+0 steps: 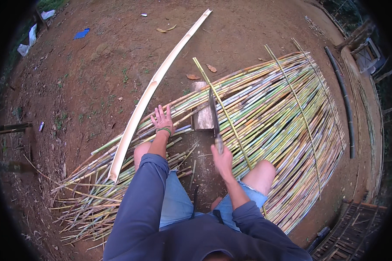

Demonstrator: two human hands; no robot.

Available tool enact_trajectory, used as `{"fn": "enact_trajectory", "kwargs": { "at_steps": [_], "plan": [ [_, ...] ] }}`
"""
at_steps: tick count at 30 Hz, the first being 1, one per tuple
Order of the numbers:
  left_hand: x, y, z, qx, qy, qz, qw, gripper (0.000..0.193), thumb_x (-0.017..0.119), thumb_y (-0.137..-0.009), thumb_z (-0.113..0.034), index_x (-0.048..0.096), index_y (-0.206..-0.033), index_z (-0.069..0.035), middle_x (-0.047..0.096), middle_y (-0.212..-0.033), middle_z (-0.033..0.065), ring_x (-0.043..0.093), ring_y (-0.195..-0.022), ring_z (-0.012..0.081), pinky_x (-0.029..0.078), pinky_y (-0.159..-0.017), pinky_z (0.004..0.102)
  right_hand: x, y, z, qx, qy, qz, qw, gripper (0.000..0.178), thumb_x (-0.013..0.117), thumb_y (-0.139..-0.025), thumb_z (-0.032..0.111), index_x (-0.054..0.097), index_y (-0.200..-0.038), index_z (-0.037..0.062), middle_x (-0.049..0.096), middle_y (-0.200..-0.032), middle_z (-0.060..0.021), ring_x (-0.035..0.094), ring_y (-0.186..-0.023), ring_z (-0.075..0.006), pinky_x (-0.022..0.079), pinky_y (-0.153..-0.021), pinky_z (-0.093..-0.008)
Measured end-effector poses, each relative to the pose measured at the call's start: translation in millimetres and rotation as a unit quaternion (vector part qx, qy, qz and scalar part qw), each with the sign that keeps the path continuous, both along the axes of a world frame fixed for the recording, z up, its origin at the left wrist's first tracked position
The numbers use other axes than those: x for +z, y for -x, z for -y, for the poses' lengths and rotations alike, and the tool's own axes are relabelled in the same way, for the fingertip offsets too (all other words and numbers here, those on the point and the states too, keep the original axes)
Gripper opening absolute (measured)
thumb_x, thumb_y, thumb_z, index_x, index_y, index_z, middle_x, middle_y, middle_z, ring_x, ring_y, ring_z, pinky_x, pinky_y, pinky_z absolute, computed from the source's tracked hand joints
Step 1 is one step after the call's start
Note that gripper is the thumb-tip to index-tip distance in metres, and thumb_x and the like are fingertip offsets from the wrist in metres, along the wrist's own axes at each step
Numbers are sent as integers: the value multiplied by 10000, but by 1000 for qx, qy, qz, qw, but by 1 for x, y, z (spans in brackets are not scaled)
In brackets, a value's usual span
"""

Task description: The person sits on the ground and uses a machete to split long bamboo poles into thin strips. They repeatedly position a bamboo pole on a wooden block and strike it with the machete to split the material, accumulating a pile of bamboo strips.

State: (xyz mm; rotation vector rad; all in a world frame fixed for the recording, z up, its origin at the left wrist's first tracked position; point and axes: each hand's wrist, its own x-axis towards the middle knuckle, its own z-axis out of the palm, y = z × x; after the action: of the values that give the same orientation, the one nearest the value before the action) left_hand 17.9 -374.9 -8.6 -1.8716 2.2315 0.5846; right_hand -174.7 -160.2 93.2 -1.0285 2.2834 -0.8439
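Note:
My right hand [222,162] is closed around the handle of a machete [214,114], its dark blade pointing away from me over a wooden block [203,116]. Several thin green and yellow bamboo canes [183,103] lie across that block. On their left part rests my left hand [164,120], fingers spread, a green band at its wrist. Whether the blade touches a cane or the block, I cannot tell.
A long split bamboo half [149,92] lies left of my left hand. To the right spreads a wide fan of canes [283,124] with thin crosspieces [303,118] over it. Cut canes [89,209] pile at lower left. A dark pole [342,100] lies far right.

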Motion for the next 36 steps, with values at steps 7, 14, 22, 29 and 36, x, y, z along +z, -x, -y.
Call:
{"fn": "enact_trajectory", "kwargs": {
  "at_steps": [7, 14, 22, 29, 36],
  "plan": [
    [-1, -19, -2, 3, -19, 6, 1000, 1233, 806, -779, -421, -83, -1601, -189, -110, -1646, 232, -111, -1520, 426, 11, -1177, 642, 256, -2, 155, 125, 499, 107, 851, 310, 668, -930, 302, 603, -1007, 9, 615, -755, -41, 587, -642, -115, 516, -607, -272],
    [10, -7, -3, -16, -28, -11, 999, 1254, 829, -742, -431, -48, -1607, -189, -86, -1648, 233, -78, -1523, 431, 30, -1176, 653, 30, 18, 72, -30, 68, 48, 996, 467, 664, -903, 373, 630, -1020, -78, 671, -899, -200, 667, -749, -313, 552, -724, -431],
    [-14, -17, -5, -3, -12, 1, 1000, 1247, 822, -727, -479, -15, -1611, -213, -96, -1654, 212, -88, -1524, 420, 26, -1166, 673, -8, -17, -94, -34, -114, 57, 991, 388, 718, -825, 330, 669, -878, -51, 683, -780, -261, 685, -753, -404, 514, -727, -478],
    [-4, -21, -2, 0, -16, 9, 1000, 1239, 820, -736, -479, -19, -1611, -222, -104, -1655, 207, -105, -1524, 416, 33, -1169, 666, 166, -1, 73, 47, 108, 31, 993, 279, 656, -910, 284, 611, -924, 9, 638, -749, -67, 591, -592, -133, 480, -538, -316],
    [-6, -25, -4, 7, -12, 5, 1000, 1227, 824, -737, -469, -4, -1609, -224, -92, -1656, 202, -84, -1525, 416, 46, -1172, 663, 238, -11, 172, 134, 601, 69, 785, 146, 663, -910, 99, 617, -970, -25, 649, -775, -37, 623, -655, -135, 498, -615, -249]
  ]
}}
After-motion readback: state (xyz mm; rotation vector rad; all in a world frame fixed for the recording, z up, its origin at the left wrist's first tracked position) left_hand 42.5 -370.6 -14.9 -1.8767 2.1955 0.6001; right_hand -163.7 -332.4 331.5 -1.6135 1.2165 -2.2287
